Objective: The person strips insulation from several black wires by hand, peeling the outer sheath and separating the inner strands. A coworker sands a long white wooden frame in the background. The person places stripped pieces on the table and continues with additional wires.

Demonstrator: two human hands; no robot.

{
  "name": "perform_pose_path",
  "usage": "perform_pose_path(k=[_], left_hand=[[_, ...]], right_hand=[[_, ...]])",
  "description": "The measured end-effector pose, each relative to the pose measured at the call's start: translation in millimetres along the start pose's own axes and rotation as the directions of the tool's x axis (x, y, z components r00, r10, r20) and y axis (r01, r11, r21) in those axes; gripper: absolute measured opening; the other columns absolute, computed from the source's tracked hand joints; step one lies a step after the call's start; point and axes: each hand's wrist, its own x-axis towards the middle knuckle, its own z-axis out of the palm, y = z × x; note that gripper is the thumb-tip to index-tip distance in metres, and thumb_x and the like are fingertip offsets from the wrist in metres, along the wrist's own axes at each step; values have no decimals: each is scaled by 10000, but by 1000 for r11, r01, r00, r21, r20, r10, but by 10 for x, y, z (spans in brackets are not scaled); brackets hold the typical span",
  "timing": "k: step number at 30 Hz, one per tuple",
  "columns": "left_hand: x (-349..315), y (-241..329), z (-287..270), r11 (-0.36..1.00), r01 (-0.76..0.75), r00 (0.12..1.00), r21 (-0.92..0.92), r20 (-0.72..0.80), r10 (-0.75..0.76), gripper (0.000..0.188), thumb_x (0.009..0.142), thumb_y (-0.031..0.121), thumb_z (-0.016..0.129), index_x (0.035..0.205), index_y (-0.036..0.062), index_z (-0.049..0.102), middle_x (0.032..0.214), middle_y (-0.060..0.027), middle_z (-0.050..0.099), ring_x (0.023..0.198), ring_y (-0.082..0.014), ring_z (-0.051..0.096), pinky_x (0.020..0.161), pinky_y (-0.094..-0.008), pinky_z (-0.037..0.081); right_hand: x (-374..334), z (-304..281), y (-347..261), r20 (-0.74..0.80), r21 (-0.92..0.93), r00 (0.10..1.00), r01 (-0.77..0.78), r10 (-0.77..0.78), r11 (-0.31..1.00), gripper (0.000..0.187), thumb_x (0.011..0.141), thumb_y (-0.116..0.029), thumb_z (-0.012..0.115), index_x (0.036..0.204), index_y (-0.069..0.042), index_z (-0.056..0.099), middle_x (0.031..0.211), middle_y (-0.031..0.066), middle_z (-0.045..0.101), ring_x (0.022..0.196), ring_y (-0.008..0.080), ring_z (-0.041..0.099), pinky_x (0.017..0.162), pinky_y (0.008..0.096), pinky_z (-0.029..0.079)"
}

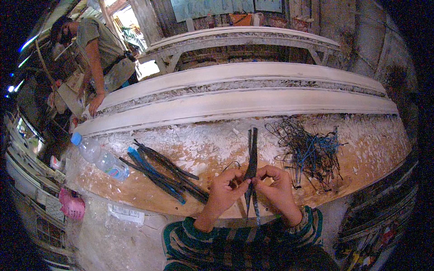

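Over the near edge of the wooden table, I hold a bundle of long dark strips (252, 156) upright between both hands. My left hand (226, 187) pinches it from the left, thumb against the middle. From the right, my right hand (276, 189) grips the same spot with thumb and fingertips. Above my fingers the strips lie close together; below, they spread into separate tails. What they are made of I cannot tell. More black and blue strips (165, 174) lie in a loose pile left of my hands. To the right sits a tangled heap of black and blue cords (312, 151).
A clear plastic bottle (97, 156) with a blue cap lies at the table's left. Long white-coated moulded pieces (253, 104) stretch across behind, with white flakes on the wooden tabletop (366, 156). A co-worker (97, 54) leans over the far left end. A pink bag (71, 204) sits lower left.
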Motion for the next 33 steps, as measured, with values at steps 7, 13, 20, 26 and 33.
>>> perform_pose_path(k=[7, 13, 20, 26, 33], left_hand=[[39, 33, -28, 982, -137, 990, 129, 44, 133, 120, 771, 66, 588, 882, 20, 578, 1013, -94, 478, 873, -153, 505, 584, -212, 433], [56, -3, -19, 972, -195, 979, 132, 87, 185, 151, 776, 77, 574, 910, 7, 576, 1032, -110, 460, 908, -195, 502, 610, -231, 466], [49, 26, -19, 978, -157, 982, 137, 127, 140, 174, 778, 69, 560, 940, 6, 579, 1045, -120, 477, 937, -201, 514, 606, -233, 489], [58, 55, -35, 976, -177, 978, 130, 130, 160, 162, 791, 86, 560, 929, 6, 580, 1040, -113, 478, 937, -195, 514, 625, -238, 494], [7, 55, -122, 986, -148, 980, -81, 125, 158, 170, 793, 118, 568, 930, 20, 588, 1045, -101, 491, 952, -187, 501, 802, -295, 434]], right_hand=[[2, 12, -58, -9, -38, 998, 62, -63, 997, 75, 686, -25, 637, 706, 10, 573, 705, 37, 579, 684, 94, 527, 630, 231, 420], [-10, 16, -115, -20, -74, 999, 47, -49, 996, 99, 661, -24, 645, 676, 2, 550, 687, 44, 573, 672, 110, 533, 625, 240, 419], [2, 12, -47, -5, -149, 985, 168, -170, 975, 120, 658, -46, 652, 715, -19, 550, 686, 72, 561, 626, 155, 535, 554, 276, 426], [2, 13, -60, -29, -161, 984, 170, -177, 972, 113, 659, -70, 649, 691, -23, 551, 681, 75, 562, 623, 169, 540, 553, 278, 426], [6, 19, -60, -44, -162, 991, 118, -126, 980, 98, 639, -6, 624, 674, -2, 533, 686, 48, 569, 654, 124, 540, 616, 243, 430]])
